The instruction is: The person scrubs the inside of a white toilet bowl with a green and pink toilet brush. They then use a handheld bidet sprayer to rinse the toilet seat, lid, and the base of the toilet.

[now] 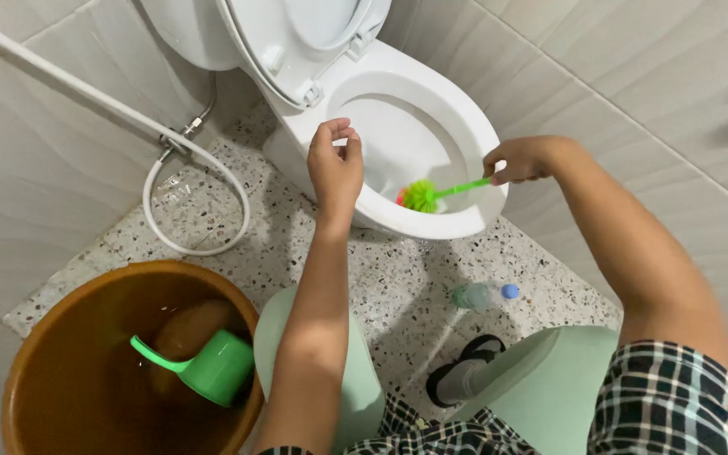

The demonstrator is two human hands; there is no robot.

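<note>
the right hand [517,160] grips the green toilet brush [431,195], bristles low inside the toilet bowl [465,126]; scrubbing appears underway. the left hand [335,168] hovers over the rim, fingers [336,128] loosely curled, holding nothing.

A small clear plastic bottle with a blue cap [484,295], possibly label-free, lies on the speckled terrazzo floor [381,278] near the toilet.

Under me is the speckled terrazzo floor [398,295]. On it stand the white toilet [431,109] and the brown tub [44,337]; a small plastic bottle [484,295] and white hose [200,244] lie there.
</note>
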